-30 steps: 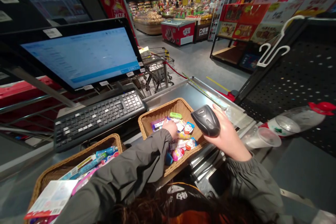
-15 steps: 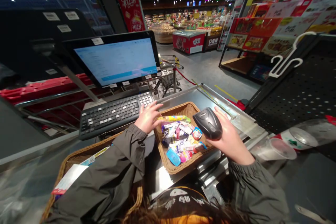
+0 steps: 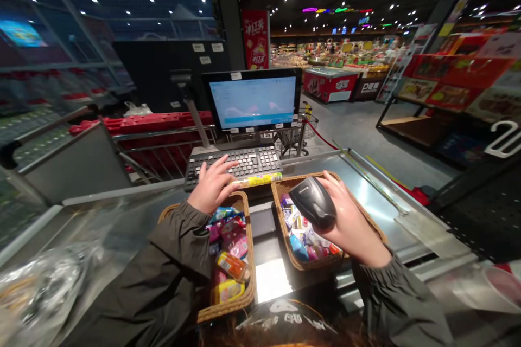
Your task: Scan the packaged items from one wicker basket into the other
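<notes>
Left hand [image 3: 211, 187] — fingers spread over keyboard [image 3: 256, 160], yellow tube [image 3: 264, 179] apparently pinned by thumb. Right hand [image 3: 347, 222] wrapped round scanner [image 3: 312, 203]. Progress: left basket [image 3: 251, 265] and right basket [image 3: 319, 265] both hold packets — tube in neither (mid-handling, I judge).

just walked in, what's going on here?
Someone at a metal counter has a black scanner in the right hand, over the right basket of small packets. The left hand appears to hold one end of a yellow packet just in front of the keyboard. The left basket holds packets too.
</notes>
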`<state>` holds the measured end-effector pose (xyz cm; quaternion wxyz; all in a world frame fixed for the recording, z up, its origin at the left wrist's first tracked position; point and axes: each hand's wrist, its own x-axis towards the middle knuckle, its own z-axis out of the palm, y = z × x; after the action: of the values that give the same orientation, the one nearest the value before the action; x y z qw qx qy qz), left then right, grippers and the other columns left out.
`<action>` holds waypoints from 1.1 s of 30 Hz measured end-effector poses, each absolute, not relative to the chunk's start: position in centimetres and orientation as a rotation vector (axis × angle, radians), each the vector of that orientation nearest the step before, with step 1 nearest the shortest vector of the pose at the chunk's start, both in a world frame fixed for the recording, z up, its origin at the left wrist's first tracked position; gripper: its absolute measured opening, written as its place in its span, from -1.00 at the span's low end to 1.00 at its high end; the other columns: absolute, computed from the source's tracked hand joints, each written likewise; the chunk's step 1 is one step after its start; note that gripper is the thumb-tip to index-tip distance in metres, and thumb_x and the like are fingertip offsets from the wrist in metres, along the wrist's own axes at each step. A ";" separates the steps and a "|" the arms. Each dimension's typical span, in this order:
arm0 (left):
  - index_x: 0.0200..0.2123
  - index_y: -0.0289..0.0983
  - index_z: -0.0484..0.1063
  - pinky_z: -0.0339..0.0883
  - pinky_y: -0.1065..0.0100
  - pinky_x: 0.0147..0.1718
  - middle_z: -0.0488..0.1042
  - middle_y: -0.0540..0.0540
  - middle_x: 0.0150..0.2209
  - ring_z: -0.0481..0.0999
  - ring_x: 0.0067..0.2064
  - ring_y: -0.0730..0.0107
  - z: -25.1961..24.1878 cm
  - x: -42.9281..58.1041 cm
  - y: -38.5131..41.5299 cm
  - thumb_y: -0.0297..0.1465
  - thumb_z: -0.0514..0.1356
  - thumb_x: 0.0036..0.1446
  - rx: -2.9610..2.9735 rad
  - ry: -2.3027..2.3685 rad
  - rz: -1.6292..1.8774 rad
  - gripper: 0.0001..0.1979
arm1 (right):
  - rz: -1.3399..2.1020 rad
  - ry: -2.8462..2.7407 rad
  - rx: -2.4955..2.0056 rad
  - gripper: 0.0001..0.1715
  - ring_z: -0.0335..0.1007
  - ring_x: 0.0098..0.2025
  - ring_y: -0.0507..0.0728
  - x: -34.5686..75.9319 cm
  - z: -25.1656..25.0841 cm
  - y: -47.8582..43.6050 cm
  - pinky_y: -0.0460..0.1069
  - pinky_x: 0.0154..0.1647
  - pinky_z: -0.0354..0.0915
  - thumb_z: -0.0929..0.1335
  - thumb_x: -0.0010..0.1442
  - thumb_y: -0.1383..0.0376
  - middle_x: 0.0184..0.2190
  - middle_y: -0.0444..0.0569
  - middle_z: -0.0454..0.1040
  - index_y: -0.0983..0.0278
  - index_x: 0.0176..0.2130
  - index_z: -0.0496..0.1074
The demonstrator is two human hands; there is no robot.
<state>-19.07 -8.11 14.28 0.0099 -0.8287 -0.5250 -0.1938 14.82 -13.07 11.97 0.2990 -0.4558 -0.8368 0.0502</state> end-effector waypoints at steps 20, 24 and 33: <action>-0.33 -0.20 0.48 -0.35 -0.39 0.23 0.27 -0.13 0.29 -0.01 0.40 0.00 14.4 -29.4 -14.2 -0.24 -0.02 0.29 -2.384 -1.789 -0.641 -0.68 | 0.248 -2.394 -1.013 -0.30 -0.13 0.40 0.47 3.9 12.7 -14.3 0.51 0.30 -0.14 0.37 -0.02 0.31 0.24 0.19 0.24 0.24 0.15 0.33; -0.32 -0.21 0.48 -0.35 -0.39 0.23 0.27 -0.14 0.29 -0.03 0.40 0.00 14.4 -29.9 -14.6 -0.26 -0.02 0.29 -2.387 -1.792 -0.630 -0.70 | 0.250 -2.412 -1.004 -0.28 -0.13 0.40 0.48 3.2 12.4 -14.5 0.53 0.29 -0.12 0.36 -0.01 0.30 0.24 0.17 0.25 0.22 0.18 0.30; -0.30 -0.21 0.47 -0.34 -0.38 0.23 0.28 -0.18 0.28 -0.02 0.40 0.01 13.9 -30.9 -15.6 -0.27 -0.03 0.29 -2.382 -1.798 -0.652 -0.69 | 0.257 -2.436 -0.994 -0.28 -0.05 0.38 0.47 2.5 12.8 -15.5 0.53 0.28 -0.09 0.35 0.01 0.32 0.21 0.18 0.30 0.23 0.18 0.29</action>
<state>-30.92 -15.59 13.93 0.0434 -0.7791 -0.5879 -0.2133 2.50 -15.53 12.79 0.2463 -0.3644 -0.8932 0.0941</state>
